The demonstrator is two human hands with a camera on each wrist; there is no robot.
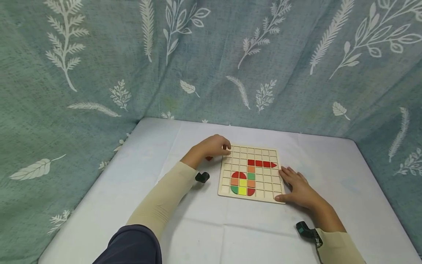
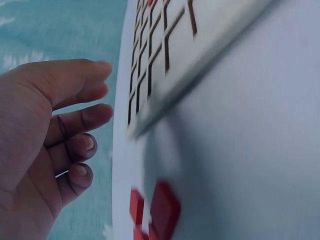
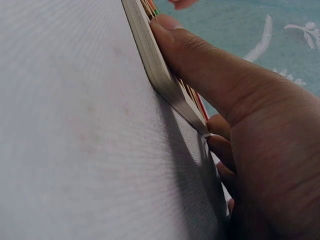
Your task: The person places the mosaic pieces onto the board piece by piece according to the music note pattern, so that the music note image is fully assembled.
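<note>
A pale wooden grid board [image 1: 267, 189] lies flat on the white cloth, with coloured tiles set in some of its squares. Red tiles [image 1: 259, 163] form a row that ends in a pointed piece; orange, green, yellow and rounded red tiles make a hooked shape below. My left hand [image 1: 212, 146] hovers at the board's far left corner, fingers loosely bent and nothing between them. Several loose red tiles [image 2: 165, 207] lie on the cloth beside the board, mostly hidden under that hand in the head view. My right hand [image 1: 298, 189] rests at the near right corner, thumb [image 3: 175, 40] on the board, fingers along its right edge.
The white cloth [image 1: 204, 234] covers the whole tabletop. Green leaf-patterned fabric [image 1: 211, 66] hangs behind it and at both sides. A small dark device [image 1: 202, 177] sits at my left wrist, another [image 1: 304, 230] at my right.
</note>
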